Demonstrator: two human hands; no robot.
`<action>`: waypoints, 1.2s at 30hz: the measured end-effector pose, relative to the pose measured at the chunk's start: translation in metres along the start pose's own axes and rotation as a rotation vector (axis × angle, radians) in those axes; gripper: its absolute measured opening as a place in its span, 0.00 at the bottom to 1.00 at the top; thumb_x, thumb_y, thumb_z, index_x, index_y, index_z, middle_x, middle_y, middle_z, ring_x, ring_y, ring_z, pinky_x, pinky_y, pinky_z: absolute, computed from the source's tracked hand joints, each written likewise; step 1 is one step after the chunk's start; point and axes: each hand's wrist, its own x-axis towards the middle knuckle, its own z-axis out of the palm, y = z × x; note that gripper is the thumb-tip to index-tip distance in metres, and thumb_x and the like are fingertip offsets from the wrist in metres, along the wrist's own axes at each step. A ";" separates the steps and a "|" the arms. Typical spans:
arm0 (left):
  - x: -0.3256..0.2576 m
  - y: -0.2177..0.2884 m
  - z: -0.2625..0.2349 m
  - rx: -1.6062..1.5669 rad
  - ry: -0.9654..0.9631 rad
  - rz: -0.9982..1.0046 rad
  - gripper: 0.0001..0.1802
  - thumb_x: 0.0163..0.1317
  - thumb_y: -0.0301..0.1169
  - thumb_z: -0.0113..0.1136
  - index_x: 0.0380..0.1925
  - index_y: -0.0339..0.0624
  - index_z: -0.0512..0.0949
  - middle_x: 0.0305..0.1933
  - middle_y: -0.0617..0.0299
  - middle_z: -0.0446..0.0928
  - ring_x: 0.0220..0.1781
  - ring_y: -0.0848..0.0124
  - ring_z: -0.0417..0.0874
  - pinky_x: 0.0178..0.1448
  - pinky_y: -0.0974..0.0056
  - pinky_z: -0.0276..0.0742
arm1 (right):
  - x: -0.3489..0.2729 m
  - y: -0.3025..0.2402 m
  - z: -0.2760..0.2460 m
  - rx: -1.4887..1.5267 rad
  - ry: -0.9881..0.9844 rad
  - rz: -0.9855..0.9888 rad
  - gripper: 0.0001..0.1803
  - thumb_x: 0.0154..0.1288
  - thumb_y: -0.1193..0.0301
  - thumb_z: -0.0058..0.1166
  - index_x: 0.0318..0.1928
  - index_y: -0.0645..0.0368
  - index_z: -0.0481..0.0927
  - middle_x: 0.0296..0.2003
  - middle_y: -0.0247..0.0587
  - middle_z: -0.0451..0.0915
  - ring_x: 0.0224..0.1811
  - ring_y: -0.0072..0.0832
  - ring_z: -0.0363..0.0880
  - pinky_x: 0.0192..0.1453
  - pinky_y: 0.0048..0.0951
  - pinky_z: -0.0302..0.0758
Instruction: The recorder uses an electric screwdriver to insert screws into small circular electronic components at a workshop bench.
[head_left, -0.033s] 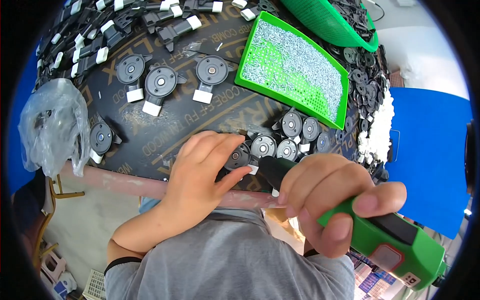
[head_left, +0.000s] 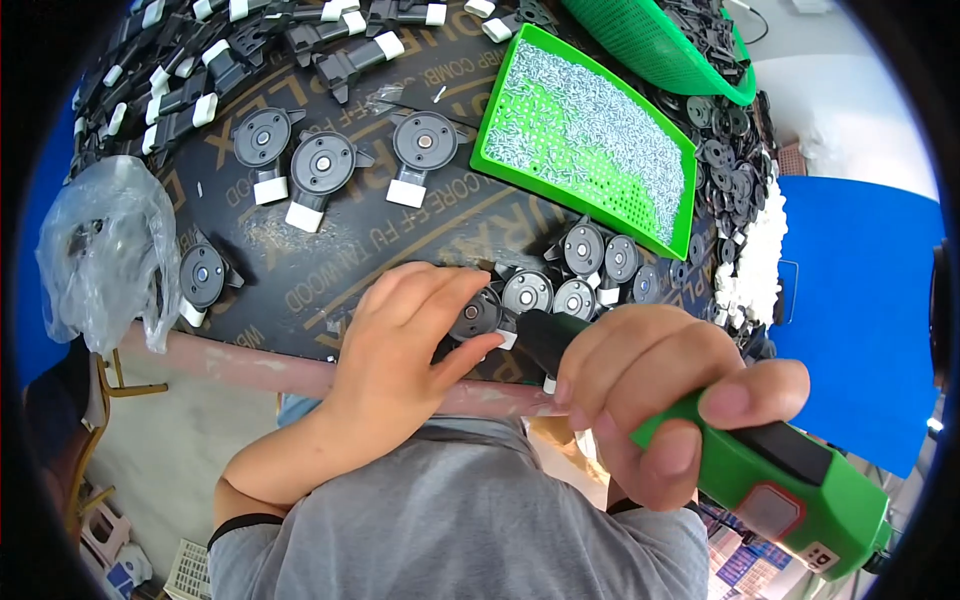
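Note:
My left hand lies at the near edge of the table, thumb and fingers curled around a round black plastic part with a white end piece. In my right hand is a green and black power screwdriver. Its black nose points left toward the held part; whether the tip touches it I cannot tell. Just beyond the nose sit several similar round parts in a cluster. Three more black discs with white ends lie farther left.
A green perforated tray of small silvery screws stands beyond the cluster. Behind it is a green basket of black parts. White pieces are heaped at right, black parts at far left. A clear plastic bag hangs over the left edge.
My right hand and the screwdriver have shifted very slightly left. My left hand and the part it holds look unmoved.

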 end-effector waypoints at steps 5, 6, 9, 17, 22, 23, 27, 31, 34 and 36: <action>-0.002 0.000 -0.002 -0.002 -0.010 -0.007 0.27 0.54 0.32 0.73 0.55 0.41 0.77 0.51 0.54 0.79 0.54 0.52 0.78 0.59 0.52 0.74 | 0.008 0.008 -0.003 0.006 -0.106 0.037 0.15 0.74 0.67 0.56 0.49 0.54 0.61 0.21 0.38 0.73 0.17 0.30 0.73 0.23 0.34 0.74; -0.002 0.000 -0.002 0.013 -0.002 0.007 0.27 0.54 0.32 0.73 0.55 0.40 0.77 0.51 0.54 0.79 0.54 0.52 0.78 0.59 0.52 0.74 | 0.013 0.006 -0.004 0.002 -0.107 0.037 0.15 0.74 0.67 0.56 0.49 0.54 0.61 0.21 0.38 0.73 0.17 0.30 0.73 0.23 0.34 0.74; -0.001 0.003 -0.001 0.027 0.000 0.039 0.27 0.55 0.32 0.73 0.55 0.38 0.77 0.52 0.53 0.79 0.54 0.52 0.78 0.59 0.52 0.74 | 0.020 0.000 -0.005 -0.060 -0.239 0.070 0.17 0.73 0.67 0.57 0.46 0.54 0.61 0.21 0.37 0.73 0.17 0.28 0.72 0.23 0.35 0.74; -0.003 0.001 0.000 0.040 -0.016 0.029 0.28 0.55 0.33 0.73 0.55 0.36 0.77 0.53 0.53 0.78 0.54 0.51 0.78 0.59 0.51 0.75 | 0.020 0.007 -0.011 -0.001 -0.230 0.068 0.17 0.68 0.75 0.60 0.49 0.57 0.64 0.24 0.43 0.76 0.20 0.35 0.76 0.24 0.38 0.76; -0.001 0.008 0.005 0.071 -0.073 0.042 0.29 0.56 0.35 0.72 0.57 0.37 0.76 0.56 0.55 0.77 0.57 0.54 0.76 0.60 0.53 0.73 | 0.024 -0.017 -0.048 0.073 0.151 -0.168 0.13 0.78 0.66 0.40 0.54 0.61 0.67 0.22 0.35 0.68 0.19 0.23 0.65 0.24 0.29 0.71; 0.000 0.008 0.008 0.081 -0.079 0.046 0.31 0.55 0.35 0.73 0.58 0.37 0.76 0.57 0.55 0.78 0.57 0.53 0.76 0.61 0.53 0.73 | 0.025 -0.010 -0.061 -0.015 0.262 -0.174 0.13 0.77 0.66 0.38 0.54 0.59 0.68 0.23 0.34 0.67 0.20 0.23 0.63 0.25 0.27 0.68; 0.005 0.009 0.016 0.120 -0.136 0.095 0.33 0.57 0.39 0.71 0.61 0.37 0.74 0.58 0.55 0.76 0.60 0.55 0.74 0.63 0.53 0.71 | 0.028 0.043 -0.098 -0.155 0.516 -0.077 0.11 0.72 0.71 0.48 0.52 0.53 0.69 0.21 0.36 0.68 0.18 0.26 0.68 0.25 0.30 0.70; 0.008 0.010 0.011 0.068 -0.191 0.064 0.36 0.56 0.41 0.72 0.62 0.37 0.73 0.60 0.54 0.76 0.61 0.53 0.73 0.63 0.52 0.70 | 0.023 0.064 -0.102 -0.216 0.557 -0.037 0.11 0.71 0.72 0.48 0.52 0.52 0.69 0.20 0.37 0.69 0.17 0.27 0.68 0.23 0.32 0.70; 0.008 0.009 0.009 -0.066 -0.166 -0.017 0.38 0.55 0.42 0.73 0.63 0.37 0.73 0.60 0.53 0.76 0.61 0.53 0.74 0.64 0.52 0.69 | 0.022 0.066 -0.106 -0.216 0.544 -0.044 0.11 0.70 0.72 0.49 0.52 0.52 0.69 0.20 0.38 0.69 0.16 0.28 0.67 0.23 0.32 0.70; 0.008 0.007 0.009 -0.076 -0.164 -0.025 0.37 0.55 0.40 0.74 0.63 0.37 0.73 0.59 0.52 0.77 0.61 0.52 0.74 0.64 0.52 0.69 | 0.021 0.065 -0.107 -0.223 0.539 -0.044 0.11 0.70 0.72 0.49 0.52 0.51 0.69 0.19 0.38 0.69 0.16 0.28 0.67 0.23 0.33 0.70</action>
